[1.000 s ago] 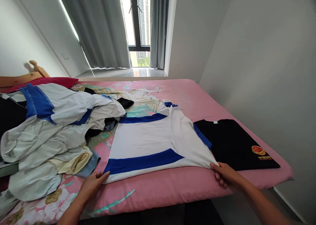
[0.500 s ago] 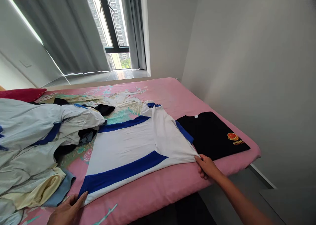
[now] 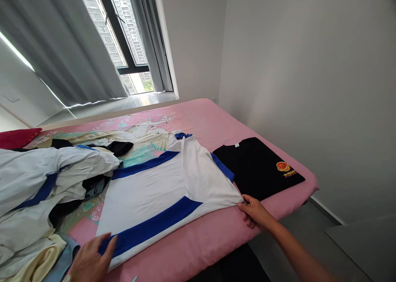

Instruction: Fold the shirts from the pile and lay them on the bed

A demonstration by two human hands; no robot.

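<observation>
A white shirt (image 3: 145,193) with blue side bands lies spread on the bed, its blue collar (image 3: 183,136) at the far end. One sleeve side is folded over the upper body of the shirt. My right hand (image 3: 252,211) pinches the shirt's near corner on the right. At the lower left, my left hand (image 3: 94,255) is open, thumb and fingers apart, over the hem corner by the blue band. Whether its fingertips touch the cloth I cannot tell. A folded black T-shirt (image 3: 247,164) with an orange-red print lies just beyond my right hand.
The pink bed (image 3: 201,113) has its near edge below the shirt. To the left is a loose heap of clothes (image 3: 34,183), white, black, yellow and blue. A red cushion (image 3: 18,137) sits at the far left. A grey wall (image 3: 309,88) rises on the right.
My left hand has let go of the hem corner and spread its fingers. My right hand still pinches the other corner. The view has shifted slightly to the right.
</observation>
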